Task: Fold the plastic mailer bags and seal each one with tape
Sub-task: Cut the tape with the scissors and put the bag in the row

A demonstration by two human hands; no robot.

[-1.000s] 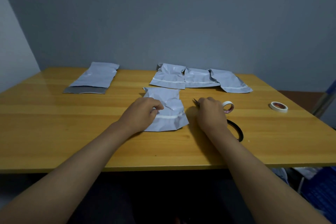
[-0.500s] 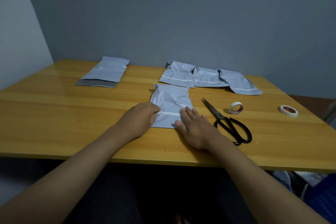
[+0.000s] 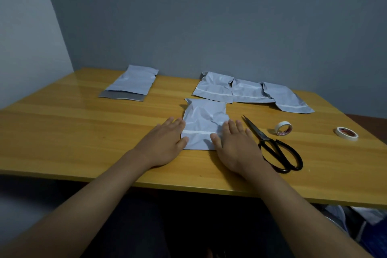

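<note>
Folded mailer bag (image 3: 204,124) flat on table (image 3: 83,132), near front edge, white tape strip (image 3: 196,132) across it. Left hand (image 3: 162,144) and right hand (image 3: 235,144) press its side edges, fingers straight and spread (holding nothing). Scissors (image 3: 272,146) just right of right hand. Two tape rolls (image 3: 283,128) further right. Three sealed bags (image 3: 249,92) behind; unfolded bags (image 3: 130,82) back left.

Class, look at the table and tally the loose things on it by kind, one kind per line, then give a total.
Mailer bags: 5, one under both hands, three at the back, one far left
Tape rolls: 2
Scissors: 1
Total: 8
</note>
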